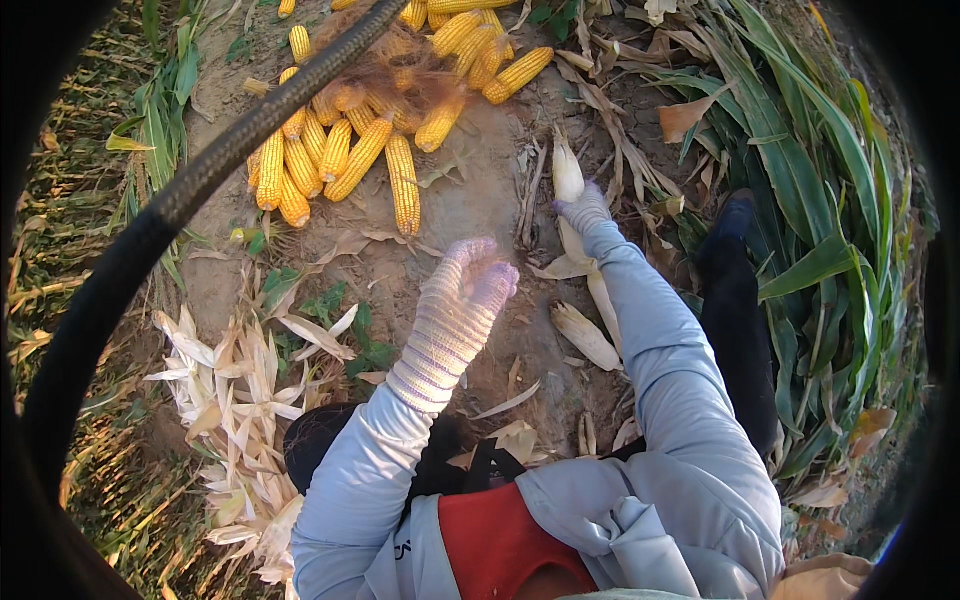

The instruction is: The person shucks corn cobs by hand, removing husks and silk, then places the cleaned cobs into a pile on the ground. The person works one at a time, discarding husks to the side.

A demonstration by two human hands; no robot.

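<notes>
My right hand (586,208), in a striped knitted glove, is closed on an ear of corn in its pale husk (568,171) lying on the ground. My left hand (465,300), gloved the same way, hovers over bare soil, its thumb and fingers apart, with fine corn silk clinging to the glove. Beyond it lies a pile of husked yellow corn cobs (364,157), with brown silk (397,56) over part of it. Nearer to me than my right hand, another ear in its husk (585,335) rests on the soil.
Stripped dry husks (240,405) are heaped at the left. Green corn stalks and leaves (810,202) lie at the right beside my outstretched leg (739,330). Dry leaves litter the ground. A dark braided cable or strap (225,165) crosses the upper left of the view.
</notes>
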